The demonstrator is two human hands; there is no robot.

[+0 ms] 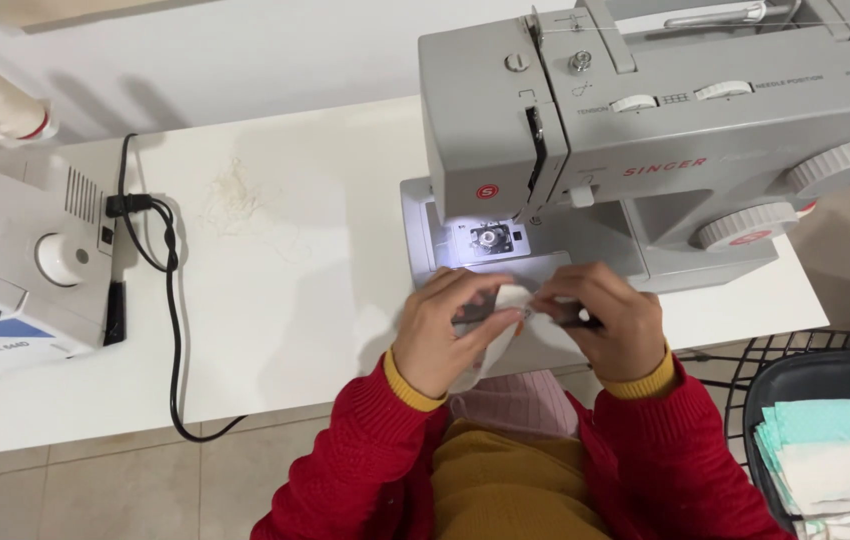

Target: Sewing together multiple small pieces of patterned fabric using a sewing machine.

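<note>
From the head view, a small piece of white fabric [505, 312] is seen held between both hands at the front edge of a white table [285, 300], just in front of the bed of a grey sewing machine [665, 150]; the left hand [445, 335] is curled round the left side of the fabric, its fingers bent inward and pinching the cloth; the right hand [605, 325] is closed on the right side of the fabric, thumb and forefinger pressed together at its edge, and a thin dark tool [577, 320] is partly seen under those fingers, though what kind of tool it is cannot be told; the two hands are touching or nearly touching over the fabric. The lit needle plate [490, 240] of the machine lies just beyond the hands. Red sleeves with yellow cuffs are worn on both arms. To the far left a second white machine [15, 260] is stood on the table, and a black cable [170, 300] is run from it down over the table edge. At the lower right a dark basket [825, 375] is seen beside the table, with a stack of folded pale green and white cloth pieces [830, 455] in it.
</note>
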